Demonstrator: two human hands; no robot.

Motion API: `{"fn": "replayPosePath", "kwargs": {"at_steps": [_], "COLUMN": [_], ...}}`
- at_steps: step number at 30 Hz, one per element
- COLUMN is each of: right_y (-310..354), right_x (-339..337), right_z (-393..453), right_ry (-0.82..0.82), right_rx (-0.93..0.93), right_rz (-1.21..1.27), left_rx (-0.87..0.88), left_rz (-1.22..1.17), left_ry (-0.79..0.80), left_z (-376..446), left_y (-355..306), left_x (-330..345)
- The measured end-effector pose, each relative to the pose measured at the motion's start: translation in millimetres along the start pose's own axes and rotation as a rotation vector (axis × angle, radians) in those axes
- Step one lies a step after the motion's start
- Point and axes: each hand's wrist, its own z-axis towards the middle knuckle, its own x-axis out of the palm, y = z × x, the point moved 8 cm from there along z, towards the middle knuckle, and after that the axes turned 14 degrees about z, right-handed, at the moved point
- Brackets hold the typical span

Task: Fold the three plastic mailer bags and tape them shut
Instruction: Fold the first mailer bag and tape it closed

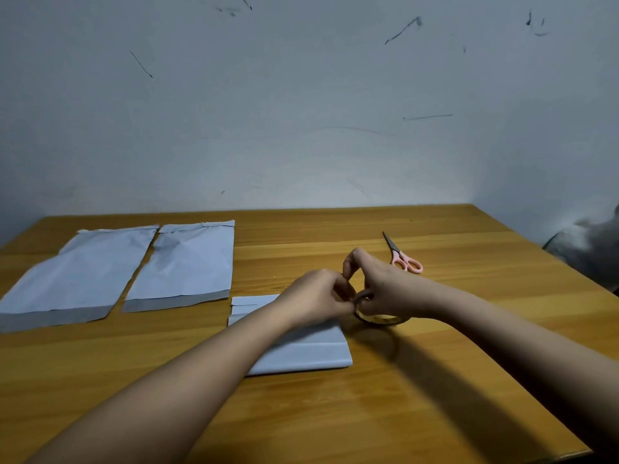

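1. right hand, centre-right of the frame, grips a clear round tape roll.
2. left hand pinches at the roll's edge, fingers curled.
3. folded pale grey plastic mailer bag lies beneath, centre.
4. two flat pale grey mailer bags lie left; pink-handled scissors right, on the wooden table.

Your right hand and left hand grip the tape roll beside the folded mailer on the counter.

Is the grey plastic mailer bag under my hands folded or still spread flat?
Folded: the grey plastic mailer bag shows stacked layers and is shorter than the two flat grey mailer bags at left.
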Motion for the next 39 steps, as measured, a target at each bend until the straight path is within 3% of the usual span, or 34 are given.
{"fn": "replayPosePath", "kwargs": {"at_steps": [11, 15, 19, 26, 32, 39], "right_y": [-13, -52, -120, -162, -163, -171], "right_x": [-8, -55, -87, -75, -86, -85], "right_z": [0, 9, 20, 33, 34, 37], "right_ry": [-0.035, -0.332, -0.54, -0.57, -0.593, -0.497], "right_rx": [0.004, 0.074, 0.377, 0.613, 0.681, 0.753], "right_rz": [0.219, 0.255, -0.108, -0.259, -0.329, -0.36], "left_rx": [0.027, 0.041, 0.059, 0.07, 0.055, 0.036], "left_rz": [-0.015, -0.018, -0.024, -0.035, -0.108, -0.254], "left_ry": [-0.063, -0.069, -0.077, -0.017, 0.067, 0.165], "left_z": [7, 10, 13, 28, 36, 38], "left_y": [-3, 1, 4, 11, 17, 19], "left_x": [-4, -3, -3, 1, 5, 11]}}
